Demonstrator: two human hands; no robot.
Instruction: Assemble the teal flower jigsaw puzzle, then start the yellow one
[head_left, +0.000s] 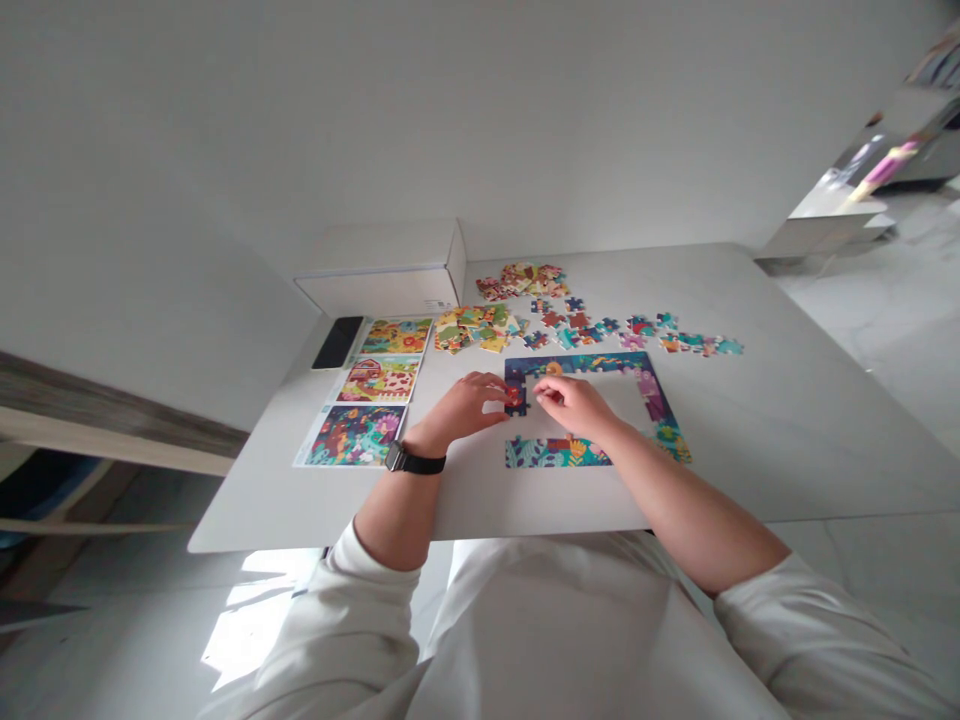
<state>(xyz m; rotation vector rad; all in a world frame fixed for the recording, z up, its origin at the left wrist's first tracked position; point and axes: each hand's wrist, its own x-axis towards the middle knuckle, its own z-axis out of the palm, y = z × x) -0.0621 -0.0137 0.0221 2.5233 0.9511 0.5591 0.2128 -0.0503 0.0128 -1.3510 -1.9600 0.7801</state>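
Now, left hand (pixel 459 408), right hand (pixel 570 404), on one jigsaw border (pixel 555 453)

Daylight was bright and even; a sun patch on the floor (pixel 251 625) glared white; shadows were faint; puzzle pieces (pixel 480 330) looked soft; frame edges bowed.

Puzzle piece (pixel 514 398) partly hidden by fingers (pixel 491 388)

on my feed, the person wears a loose off-white long-sleeved top (pixel 540 640), sleeves (pixel 817 630) ending at the forearms, and a black square-faced watch (pixel 395 456) on a black strap (pixel 426 464) around the left wrist (pixel 415 437).
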